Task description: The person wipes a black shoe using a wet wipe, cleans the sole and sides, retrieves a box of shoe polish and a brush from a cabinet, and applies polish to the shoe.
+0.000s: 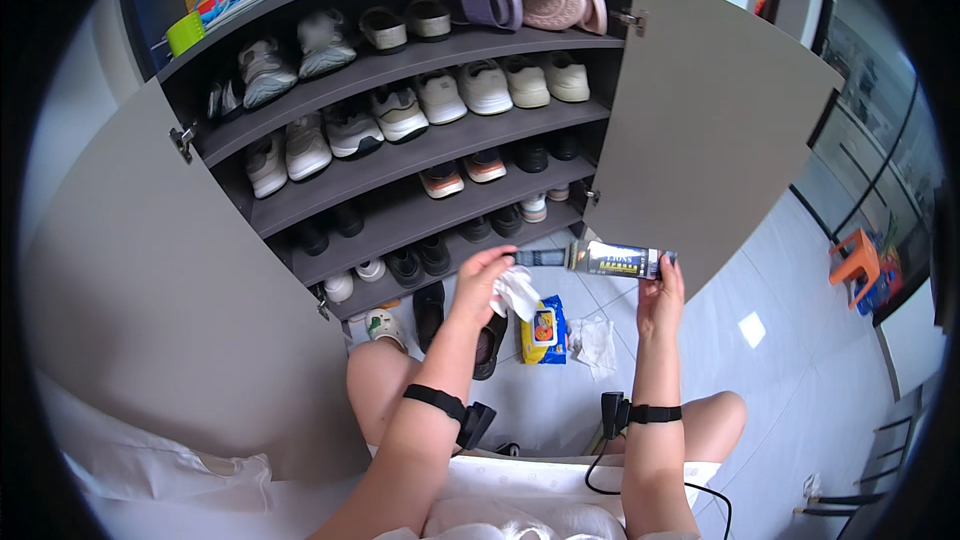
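Note:
In front of the shoe cabinet I hold a flat dark bottle with a printed label sideways between my hands. My right hand is closed round its right end. At the other end, the fingers of my left hand pinch the tip of the narrow dark neck or cap. A crumpled white wipe hangs from that same left hand. Below on the floor lie a yellow and blue pack of wipes and a crumpled white wipe or tissue. Two dark shoes stand nearby, one partly behind my left forearm.
The grey cabinet holds several pairs of shoes and slippers. Its left door and right door stand wide on both sides. A white clog is by my left knee. An orange stool stands far right.

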{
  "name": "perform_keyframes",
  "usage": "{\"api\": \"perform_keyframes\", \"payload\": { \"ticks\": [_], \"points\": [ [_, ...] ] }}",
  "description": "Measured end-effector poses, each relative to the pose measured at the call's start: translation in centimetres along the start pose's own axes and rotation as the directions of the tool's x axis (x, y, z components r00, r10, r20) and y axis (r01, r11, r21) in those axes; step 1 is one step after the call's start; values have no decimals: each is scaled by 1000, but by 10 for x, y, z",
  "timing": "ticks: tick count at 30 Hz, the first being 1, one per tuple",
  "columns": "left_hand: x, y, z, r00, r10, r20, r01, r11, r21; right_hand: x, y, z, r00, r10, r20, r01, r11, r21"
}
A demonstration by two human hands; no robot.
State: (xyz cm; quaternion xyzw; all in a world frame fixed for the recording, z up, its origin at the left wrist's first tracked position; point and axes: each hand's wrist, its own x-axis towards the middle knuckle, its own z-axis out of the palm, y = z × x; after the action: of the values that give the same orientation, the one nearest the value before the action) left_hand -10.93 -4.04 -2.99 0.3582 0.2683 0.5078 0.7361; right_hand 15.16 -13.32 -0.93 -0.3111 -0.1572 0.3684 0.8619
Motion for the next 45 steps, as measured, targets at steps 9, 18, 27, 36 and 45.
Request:
{"api": "perform_keyframes", "payload": {
  "ticks": [9,18,27,36,45],
  "points": [
    [-27,13,-5,995,74,-59,-77,996,-37,-37,70,-92,856,442,-269,-438,896,81],
    [-34,-17,-9,996,-10,-89,3,997,-82,-93,122,-197,709,534,-461,-586,809,35],
    [-32,-34,-19,898,-128,-421,100,991,-89,-86,78,-139,939,307,-154,-336,915,-225],
    [-41,-30,8,974,-71,-213,42,990,-137,-94,41,-96,960,267,-80,-269,963,-17],
    [-47,-28,13,989,-67,-135,44,986,-160,-105,20,-74,967,250,54,-247,968,-46]
  ]
}}
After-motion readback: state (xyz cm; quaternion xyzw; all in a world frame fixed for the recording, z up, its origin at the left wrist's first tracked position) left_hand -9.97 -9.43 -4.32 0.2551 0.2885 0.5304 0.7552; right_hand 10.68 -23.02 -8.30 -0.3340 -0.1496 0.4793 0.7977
